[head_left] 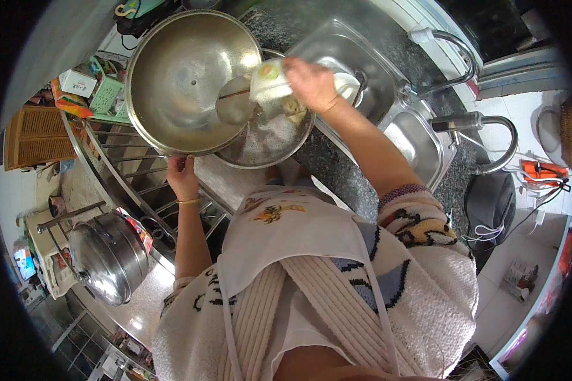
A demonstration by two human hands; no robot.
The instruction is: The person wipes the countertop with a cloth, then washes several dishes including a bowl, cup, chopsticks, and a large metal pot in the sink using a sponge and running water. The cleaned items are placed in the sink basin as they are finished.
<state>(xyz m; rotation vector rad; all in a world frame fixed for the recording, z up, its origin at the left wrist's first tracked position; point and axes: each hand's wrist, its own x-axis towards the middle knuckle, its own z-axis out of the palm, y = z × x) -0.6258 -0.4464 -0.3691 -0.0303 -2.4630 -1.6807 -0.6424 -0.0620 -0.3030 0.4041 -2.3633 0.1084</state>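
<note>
My left hand [182,178] grips the near rim of a large round metal basin [186,62], which overlaps a second metal basin [267,155]. Foamy water and a pale crumpled cloth [294,110] are in the lower basin. Above it, my right hand [312,83] holds a white bowl [269,85] with a green and yellow print. The bowl is tipped towards the large basin. From its mouth spreads a blurred greyish sheet [234,101], apparently water.
At right is a steel double sink [410,143] with a white bowl [347,88] in it and two curved faucets [457,47] [500,138]. A lidded steel steamer pot [109,257], metal rails [124,157] and a green plastic basket [107,95] are on the left. A black appliance [491,207] stands right.
</note>
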